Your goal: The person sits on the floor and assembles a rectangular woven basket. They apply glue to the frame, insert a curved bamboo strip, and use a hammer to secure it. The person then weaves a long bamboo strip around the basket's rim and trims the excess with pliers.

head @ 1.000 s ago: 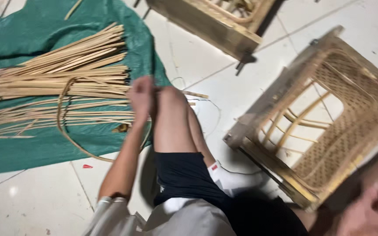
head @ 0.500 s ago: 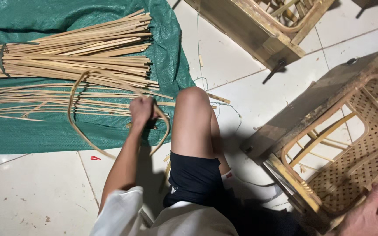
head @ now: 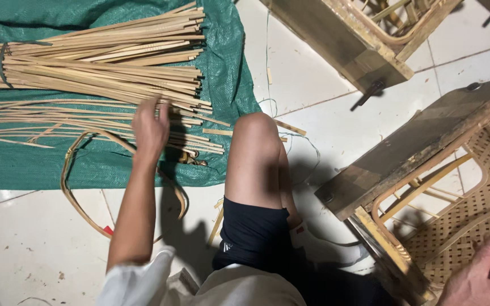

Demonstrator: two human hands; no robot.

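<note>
1. The left hand [head: 151, 128] is being stretched out over the loose rattan strips [head: 86, 122] on the green tarp [head: 231, 68]. Fingers are spread, so it's open and just touching the strips, not gripping any as far as can be seen.
2. The strips are being kept in two lots on the tarp: a tied bundle [head: 92, 62] further up, and the loose flat ones right under the hand.
3. A curved rattan loop [head: 69, 187] is lying partly on the tarp, partly on the tiled floor [head: 24, 249], just beside the forearm.
4. The right hand [head: 480, 277] is being rested on the woven side of the wooden stool frame [head: 415, 153] at the lower right; it's cut off by the edge, so whether it's open or closed can't be told.
5. A second wooden frame [head: 358, 39] is sitting at the top.
</note>
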